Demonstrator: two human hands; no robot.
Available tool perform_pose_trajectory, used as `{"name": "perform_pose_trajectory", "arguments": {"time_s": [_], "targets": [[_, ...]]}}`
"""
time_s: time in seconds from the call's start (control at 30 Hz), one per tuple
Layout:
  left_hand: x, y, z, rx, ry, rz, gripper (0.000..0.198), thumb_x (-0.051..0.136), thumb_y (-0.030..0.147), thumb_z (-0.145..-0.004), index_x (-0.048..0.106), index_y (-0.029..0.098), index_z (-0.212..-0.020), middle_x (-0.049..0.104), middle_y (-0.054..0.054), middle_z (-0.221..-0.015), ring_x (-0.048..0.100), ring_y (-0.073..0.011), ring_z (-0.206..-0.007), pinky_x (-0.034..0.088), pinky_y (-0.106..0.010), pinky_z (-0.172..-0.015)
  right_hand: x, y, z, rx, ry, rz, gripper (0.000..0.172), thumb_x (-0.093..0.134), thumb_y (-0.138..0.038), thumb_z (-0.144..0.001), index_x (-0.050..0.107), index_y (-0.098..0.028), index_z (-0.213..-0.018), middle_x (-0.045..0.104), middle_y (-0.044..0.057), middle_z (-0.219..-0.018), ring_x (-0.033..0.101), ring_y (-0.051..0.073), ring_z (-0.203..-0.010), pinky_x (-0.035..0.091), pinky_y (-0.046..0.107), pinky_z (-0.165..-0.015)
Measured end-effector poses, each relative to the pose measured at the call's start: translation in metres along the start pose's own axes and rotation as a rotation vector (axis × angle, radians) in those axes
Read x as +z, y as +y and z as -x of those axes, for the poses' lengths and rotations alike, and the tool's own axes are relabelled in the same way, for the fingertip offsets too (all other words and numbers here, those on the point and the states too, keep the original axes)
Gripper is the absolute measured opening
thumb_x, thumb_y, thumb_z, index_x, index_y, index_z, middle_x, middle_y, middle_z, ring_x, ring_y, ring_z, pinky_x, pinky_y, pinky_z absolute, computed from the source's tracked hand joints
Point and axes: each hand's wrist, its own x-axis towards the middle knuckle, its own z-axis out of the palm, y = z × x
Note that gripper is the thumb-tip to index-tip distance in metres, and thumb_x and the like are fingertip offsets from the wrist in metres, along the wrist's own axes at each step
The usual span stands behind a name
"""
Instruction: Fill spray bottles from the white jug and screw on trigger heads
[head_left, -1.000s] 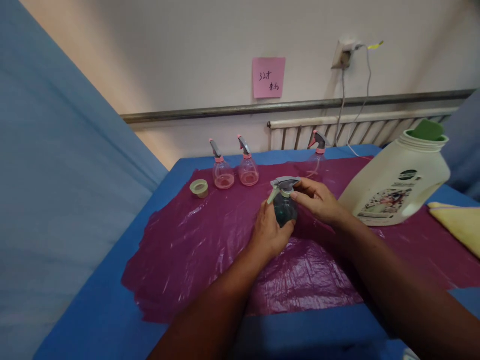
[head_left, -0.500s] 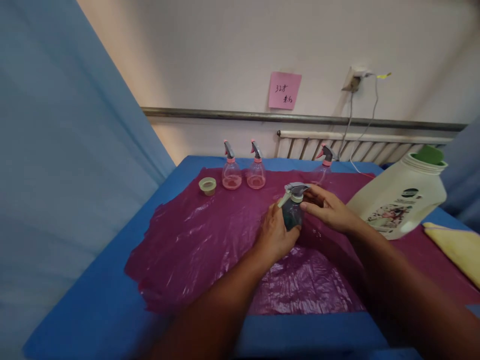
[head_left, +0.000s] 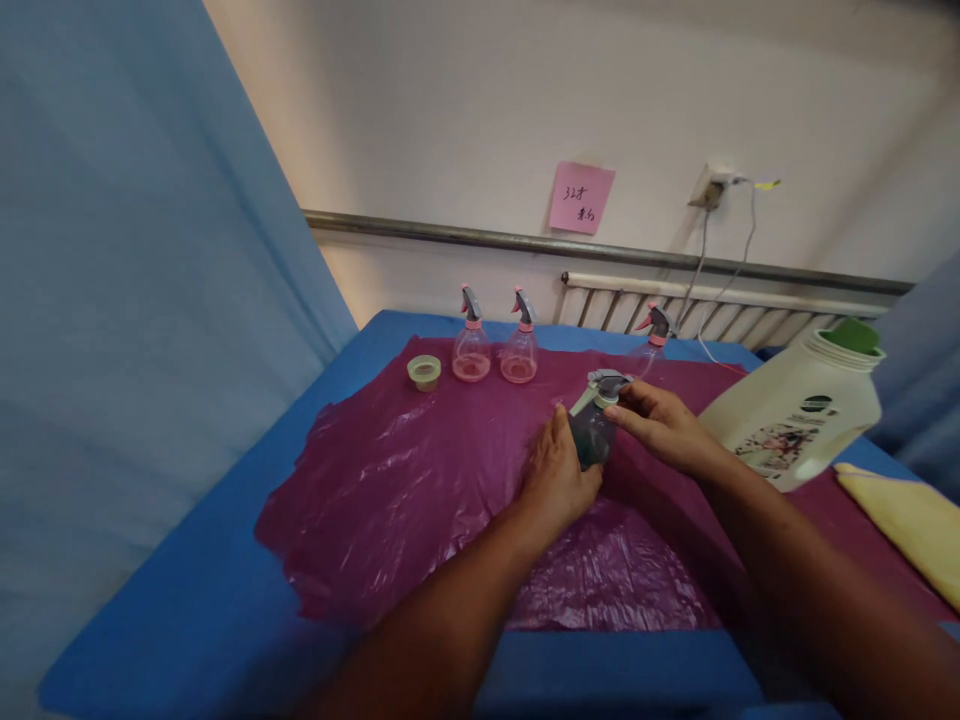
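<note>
A small dark green spray bottle (head_left: 590, 440) with a grey trigger head (head_left: 604, 384) stands on a purple plastic sheet (head_left: 420, 480). My left hand (head_left: 556, 478) wraps round the bottle's body from the left. My right hand (head_left: 661, 425) grips the trigger head and neck from the right, fingers closed on it.
Two pink-capped spray bottles (head_left: 472, 345) (head_left: 520, 347) stand at the back, a third (head_left: 651, 338) further right. A pale green cap (head_left: 424, 372) lies left of them. A large white jug (head_left: 801, 415) with a green lid sits right, a yellow cloth (head_left: 911, 515) beside it. Blue curtain (head_left: 142, 300) at left.
The camera has swung, so the scene sits lower and more to the right. Both hands keep their hold on the green spray bottle.
</note>
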Motion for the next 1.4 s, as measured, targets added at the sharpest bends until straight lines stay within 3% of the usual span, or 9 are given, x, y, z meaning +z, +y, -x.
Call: {"name": "perform_pose_trajectory", "arguments": {"time_s": [0.1, 0.2, 0.3, 0.47, 0.67, 0.87, 1.17, 1.3, 1.4], "targets": [[-0.001, 0.005, 0.001, -0.082, -0.016, -0.054, 0.106, 0.077, 0.026, -0.089, 0.022, 0.007, -0.177, 0.037, -0.034, -0.181, 0.037, -0.0484, -0.17, 0.034, -0.067, -0.139, -0.005, -0.001, -0.007, 0.0, 0.093, 0.059, 0.046, 0.091, -0.065, -0.085, 0.081, -0.025, -0.107, 0.083, 0.005, -0.101, 0.074, 0.026, -0.093, 0.062, 0.045, -0.09], [-0.006, 0.013, 0.0, -0.092, 0.038, -0.041, 0.097, 0.072, 0.026, -0.092, 0.027, 0.008, -0.176, 0.038, -0.031, -0.18, 0.039, -0.0453, -0.17, 0.034, -0.063, -0.14, -0.012, -0.003, -0.024, -0.01, 0.187, 0.105, 0.048, 0.091, -0.067, -0.082, 0.078, -0.023, -0.097, 0.078, 0.004, -0.089, 0.069, 0.023, -0.083, 0.059, 0.041, -0.082], [-0.009, 0.017, -0.001, -0.049, 0.07, -0.028, 0.082, 0.071, 0.025, -0.093, 0.04, 0.012, -0.169, 0.05, -0.026, -0.174, 0.048, -0.0418, -0.164, 0.039, -0.061, -0.138, -0.015, -0.007, -0.05, 0.01, 0.283, 0.148, 0.051, 0.091, -0.068, -0.078, 0.076, -0.022, -0.091, 0.074, 0.003, -0.083, 0.065, 0.021, -0.078, 0.055, 0.039, -0.078], [-0.01, 0.014, 0.001, 0.016, 0.02, -0.042, 0.062, 0.068, 0.025, -0.096, 0.055, 0.017, -0.156, 0.064, -0.02, -0.157, 0.061, -0.0383, -0.151, 0.048, -0.058, -0.131, -0.009, -0.005, -0.095, 0.02, 0.441, 0.206, 0.053, 0.092, -0.067, -0.066, 0.075, -0.021, -0.086, 0.077, 0.007, -0.088, 0.068, 0.025, -0.084, 0.055, 0.04, -0.079], [-0.008, 0.011, 0.001, 0.017, 0.026, -0.052, 0.061, 0.068, 0.024, -0.097, 0.056, 0.02, -0.156, 0.065, -0.018, -0.156, 0.06, -0.0381, -0.151, 0.048, -0.058, -0.132, 0.007, 0.02, -0.138, 0.067, 0.531, 0.267, 0.051, 0.089, -0.066, -0.064, 0.071, -0.022, -0.082, 0.077, 0.008, -0.083, 0.067, 0.026, -0.083, 0.053, 0.04, -0.077], [-0.007, 0.01, 0.003, 0.007, 0.022, -0.035, 0.061, 0.068, 0.024, -0.096, 0.057, 0.02, -0.156, 0.065, -0.018, -0.155, 0.061, -0.0388, -0.15, 0.048, -0.06, -0.132, 0.023, 0.049, -0.169, 0.1, 0.589, 0.267, 0.048, 0.085, -0.061, -0.07, 0.073, -0.02, -0.091, 0.08, 0.01, -0.092, 0.073, 0.028, -0.09, 0.057, 0.04, -0.083], [-0.006, 0.007, -0.001, 0.01, 0.046, -0.025, 0.061, 0.069, 0.022, -0.094, 0.058, 0.022, -0.154, 0.067, -0.018, -0.152, 0.062, -0.0383, -0.148, 0.05, -0.059, -0.129, 0.022, 0.066, -0.167, 0.046, 0.564, 0.283, 0.063, 0.087, -0.062, -0.071, 0.072, -0.018, -0.113, 0.083, 0.016, -0.109, 0.077, 0.029, -0.101, 0.063, 0.046, -0.093], [-0.008, 0.008, -0.002, 0.017, 0.04, -0.027, 0.061, 0.069, 0.022, -0.094, 0.059, 0.021, -0.154, 0.068, -0.019, -0.151, 0.063, -0.0395, -0.147, 0.05, -0.061, -0.128, -0.005, 0.05, -0.153, -0.061, 0.614, 0.372, 0.055, 0.076, -0.055, -0.084, 0.071, -0.019, -0.125, 0.08, 0.018, -0.127, 0.074, 0.03, -0.116, 0.059, 0.049, -0.107], [-0.009, 0.008, -0.001, 0.027, 0.027, -0.032, 0.06, 0.068, 0.023, -0.095, 0.059, 0.021, -0.154, 0.068, -0.019, -0.151, 0.063, -0.0401, -0.147, 0.051, -0.061, -0.128, -0.039, 0.033, -0.146, -0.096, 0.743, 0.467, 0.053, 0.069, -0.044, -0.089, 0.068, -0.018, -0.135, 0.071, 0.022, -0.144, 0.064, 0.034, -0.134, 0.048, 0.054, -0.12]]}}
